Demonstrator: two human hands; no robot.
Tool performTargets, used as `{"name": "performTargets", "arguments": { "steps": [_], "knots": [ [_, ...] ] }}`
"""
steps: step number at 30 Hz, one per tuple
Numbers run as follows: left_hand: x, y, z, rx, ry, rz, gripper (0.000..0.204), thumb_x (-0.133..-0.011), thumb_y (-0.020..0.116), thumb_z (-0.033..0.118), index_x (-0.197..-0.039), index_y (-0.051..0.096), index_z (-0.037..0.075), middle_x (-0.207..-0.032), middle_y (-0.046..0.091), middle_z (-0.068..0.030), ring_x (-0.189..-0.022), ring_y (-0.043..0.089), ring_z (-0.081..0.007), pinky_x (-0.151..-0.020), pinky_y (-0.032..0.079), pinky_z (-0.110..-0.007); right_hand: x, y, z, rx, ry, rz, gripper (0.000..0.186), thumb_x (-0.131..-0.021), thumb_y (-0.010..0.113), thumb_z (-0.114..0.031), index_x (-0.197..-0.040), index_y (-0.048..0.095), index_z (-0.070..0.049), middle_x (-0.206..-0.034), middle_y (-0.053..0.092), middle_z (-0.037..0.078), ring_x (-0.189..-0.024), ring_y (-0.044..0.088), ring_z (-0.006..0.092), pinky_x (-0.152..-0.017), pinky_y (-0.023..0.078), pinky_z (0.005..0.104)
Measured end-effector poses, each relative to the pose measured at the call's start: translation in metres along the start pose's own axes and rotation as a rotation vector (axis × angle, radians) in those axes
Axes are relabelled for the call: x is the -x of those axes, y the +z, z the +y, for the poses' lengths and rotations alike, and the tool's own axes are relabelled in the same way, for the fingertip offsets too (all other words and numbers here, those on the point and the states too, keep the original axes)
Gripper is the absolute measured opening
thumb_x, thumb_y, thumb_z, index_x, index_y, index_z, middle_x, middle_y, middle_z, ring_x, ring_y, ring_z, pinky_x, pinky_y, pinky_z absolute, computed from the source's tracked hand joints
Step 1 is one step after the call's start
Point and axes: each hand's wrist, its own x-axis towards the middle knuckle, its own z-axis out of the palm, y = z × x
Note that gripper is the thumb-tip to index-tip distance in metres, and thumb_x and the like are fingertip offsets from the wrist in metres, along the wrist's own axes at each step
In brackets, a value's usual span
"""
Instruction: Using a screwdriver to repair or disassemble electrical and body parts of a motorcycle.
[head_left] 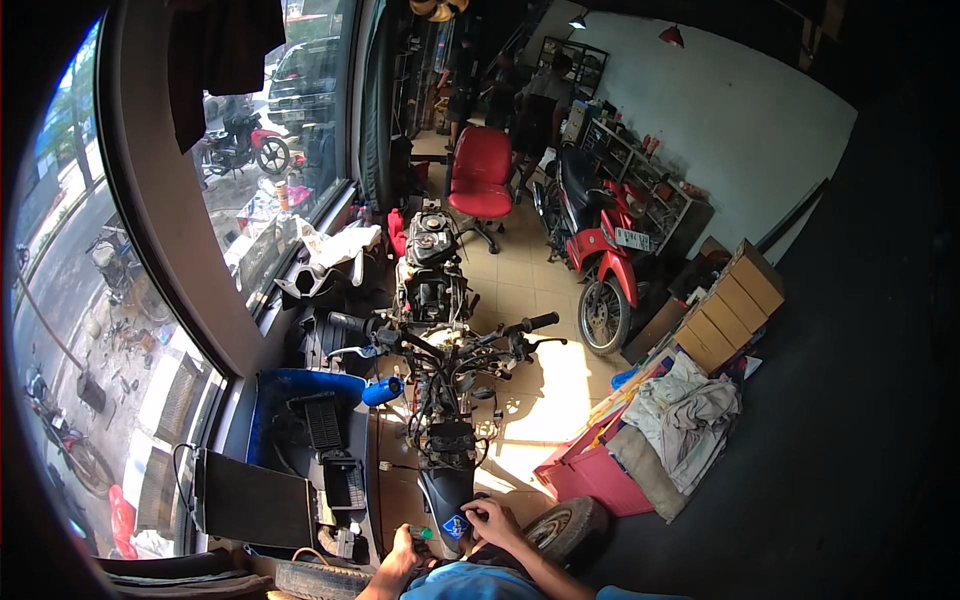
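Note:
A partly stripped motorcycle (440,340) stands right in front of me, its handlebars and wiring bare and its dark front fender (447,495) toward me. On the fender is a blue diamond-shaped sticker (455,526). My left hand (404,550), low and left of the fender, is closed on a small green object (422,532) whose kind I cannot make out. Just right of the sticker, my right hand (494,523) is over the fender tip with its fingers bent together. Anything between those fingers is too small to tell.
Left of the motorcycle is a blue bin (262,400) with black parts. A loose tire (570,528) lies near my right forearm. Farther right are a pink crate (590,480) with cloths and cardboard boxes (728,310). Behind are a red scooter (598,245), a red chair (481,172) and several people.

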Motion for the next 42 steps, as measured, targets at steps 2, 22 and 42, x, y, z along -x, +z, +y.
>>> {"name": "performTargets", "arguments": {
  "steps": [2, 22, 42],
  "knots": [
    [-0.011, -0.007, -0.004, 0.051, 0.015, -0.011, 0.056, -0.086, 0.038, 0.058, -0.103, 0.057, 0.008, -0.101, 0.06, -0.0151, -0.09, 0.057, -0.0366, -0.074, 0.045, -0.056, 0.001, 0.002, -0.001, -0.013, 0.003, -0.013, 0.016, -0.091, 0.059, -0.013, -0.101, 0.067, -0.003, -0.082, 0.066, 0.007, -0.054, 0.063, 0.0118, -0.057, 0.05, 0.0249],
    [0.018, 0.012, 0.001, 0.118, -0.021, 0.005, 0.053, -0.086, 0.039, 0.058, -0.087, 0.057, 0.008, -0.082, 0.056, -0.0118, -0.077, 0.057, -0.0341, -0.067, 0.046, -0.052, 0.004, -0.005, -0.007, -0.04, 0.059, 0.019, 0.017, -0.09, 0.06, -0.014, -0.102, 0.068, -0.004, -0.083, 0.066, 0.007, -0.055, 0.063, 0.0123, -0.058, 0.049, 0.0255],
    [0.075, 0.037, 0.017, 0.091, -0.082, 0.075, 0.032, -0.087, 0.045, 0.045, -0.08, 0.056, 0.016, -0.067, 0.053, -0.0031, -0.063, 0.048, -0.0218, -0.065, 0.042, -0.042, 0.004, -0.006, -0.005, -0.032, 0.056, 0.003, 0.016, -0.091, 0.059, -0.013, -0.102, 0.067, -0.004, -0.086, 0.066, 0.007, -0.053, 0.063, 0.0123, -0.057, 0.05, 0.0254]
  ]
}}
